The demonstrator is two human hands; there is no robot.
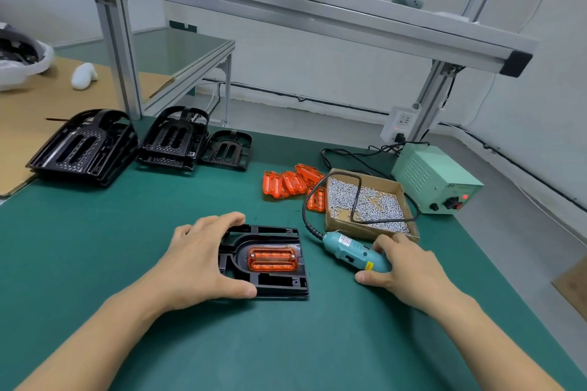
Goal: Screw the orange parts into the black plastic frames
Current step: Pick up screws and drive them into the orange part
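Observation:
A black plastic frame (pixel 273 282) lies flat on the green mat in front of me, with an orange part (pixel 272 259) seated in its middle. My left hand (pixel 200 260) grips the frame's left side, fingers over the far edge and thumb on the near edge. My right hand (pixel 403 267) holds a teal electric screwdriver (pixel 352 251) that lies on the mat just right of the frame. Several loose orange parts (pixel 292 184) lie farther back.
A cardboard tray of screws (pixel 368 203) sits behind the screwdriver, its black cable looping over it. A green power supply (pixel 435 181) stands at the right. Stacks of black frames (pixel 85 146) (pixel 174 140) (pixel 227 149) sit at the back left, by an aluminium post (pixel 124 57).

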